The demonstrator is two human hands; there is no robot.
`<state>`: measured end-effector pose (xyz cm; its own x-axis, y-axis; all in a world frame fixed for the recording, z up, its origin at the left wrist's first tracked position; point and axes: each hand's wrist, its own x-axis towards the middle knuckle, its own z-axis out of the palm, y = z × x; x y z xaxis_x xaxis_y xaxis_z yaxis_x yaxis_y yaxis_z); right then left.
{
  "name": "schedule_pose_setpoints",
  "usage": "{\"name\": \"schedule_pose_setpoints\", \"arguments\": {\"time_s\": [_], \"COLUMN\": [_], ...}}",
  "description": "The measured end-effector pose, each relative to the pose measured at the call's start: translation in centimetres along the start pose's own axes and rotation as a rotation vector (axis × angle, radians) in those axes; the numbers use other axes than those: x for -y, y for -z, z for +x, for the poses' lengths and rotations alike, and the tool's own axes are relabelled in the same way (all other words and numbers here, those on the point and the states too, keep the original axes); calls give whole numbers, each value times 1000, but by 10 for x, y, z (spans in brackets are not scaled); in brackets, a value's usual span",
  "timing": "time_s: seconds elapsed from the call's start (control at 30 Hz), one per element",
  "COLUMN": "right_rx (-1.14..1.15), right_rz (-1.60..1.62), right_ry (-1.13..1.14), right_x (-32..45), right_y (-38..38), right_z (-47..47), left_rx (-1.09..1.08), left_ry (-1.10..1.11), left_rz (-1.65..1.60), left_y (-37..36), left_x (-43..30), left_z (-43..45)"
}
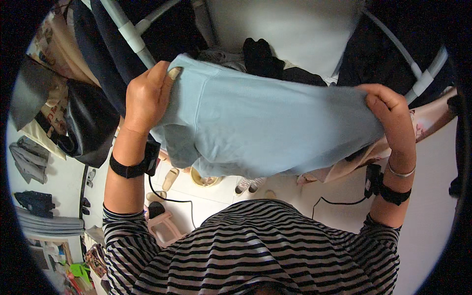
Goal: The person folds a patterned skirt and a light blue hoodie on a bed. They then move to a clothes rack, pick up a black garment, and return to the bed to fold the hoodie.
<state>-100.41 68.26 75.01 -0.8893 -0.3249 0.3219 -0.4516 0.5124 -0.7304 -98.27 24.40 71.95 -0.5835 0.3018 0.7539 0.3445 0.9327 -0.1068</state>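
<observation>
A light blue cloth garment (254, 118) is stretched sideways in front of me, with a seam near its left end. My left hand (149, 96) grips its upper left corner, the thumb lying over the edge. At the opposite end my right hand (389, 107) is closed on the fabric, which looks darker and shaded there. The lower edge hangs loose in folds, and part of it sags below my left hand. Behind the garment's top edge lie dark clothes (261, 59), partly hidden by it.
Pale tubular rack poles (131, 37) rise at the upper left and right (420, 84). A black leather-like bag (92, 121) hangs at left. On the tiled floor are slippers (170, 179), sneakers (249, 185), a yellowish basin (204, 180) and a pink stool (166, 228).
</observation>
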Motion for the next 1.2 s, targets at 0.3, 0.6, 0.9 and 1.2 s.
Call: {"name": "schedule_pose_setpoints", "arguments": {"time_s": [0.3, 0.6, 0.9, 1.2], "right_rx": [94, 268, -31, -490], "right_rz": [80, -43, 225, -157], "right_ry": [97, -108, 4, 333], "right_x": [-2, -32, -17, -52], "right_y": [1, 1, 43, 58], "right_z": [5, -3, -4, 124], "left_rx": [-121, 276, 554, -200], "left_ry": [614, 781, 326, 214], "left_rz": [-728, -1152, -926, -530], "left_y": [19, 21, 56, -82], "left_x": [0, -4, -5, 39], "left_z": [10, 5, 32, 126]}}
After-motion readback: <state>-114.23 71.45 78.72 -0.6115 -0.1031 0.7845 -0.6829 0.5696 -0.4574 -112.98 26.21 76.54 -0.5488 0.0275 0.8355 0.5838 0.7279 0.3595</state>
